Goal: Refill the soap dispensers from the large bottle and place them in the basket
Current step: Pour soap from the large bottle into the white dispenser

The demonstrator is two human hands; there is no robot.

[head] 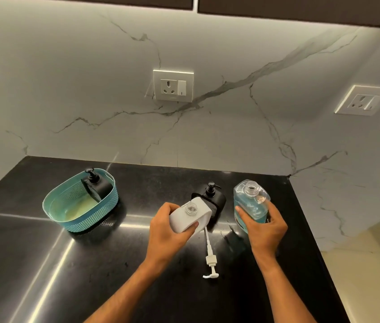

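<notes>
Soap in the big bottle (251, 206) looks blue and fills most of it, so it should feel heavy and shift as it tips. Right hand (265, 226) wraps its lower body, fingers (240, 209) curled on the front, thumb side hidden behind; its mouth is uncapped. Clear plastic like this is probably stiff but slick, worse if soap has run down it, so a grip low and wide around the body seems wise.

Left hand (165, 226) clamps the white dispenser (190, 216), fingers curled round its near end, open neck facing up and tilted toward the bottle. It looks light and likely near empty, though I cannot see inside. Holding it by the body keeps the narrow neck free for pouring.

Just past the left fingers, touching the white one or nearly so, stands a black dispenser (212, 199). Between the two hands lies the white pump (210, 257) on the table (44, 264). Well left of the left fingers, the basket (80, 210) already holds another black dispenser (97, 185).
</notes>
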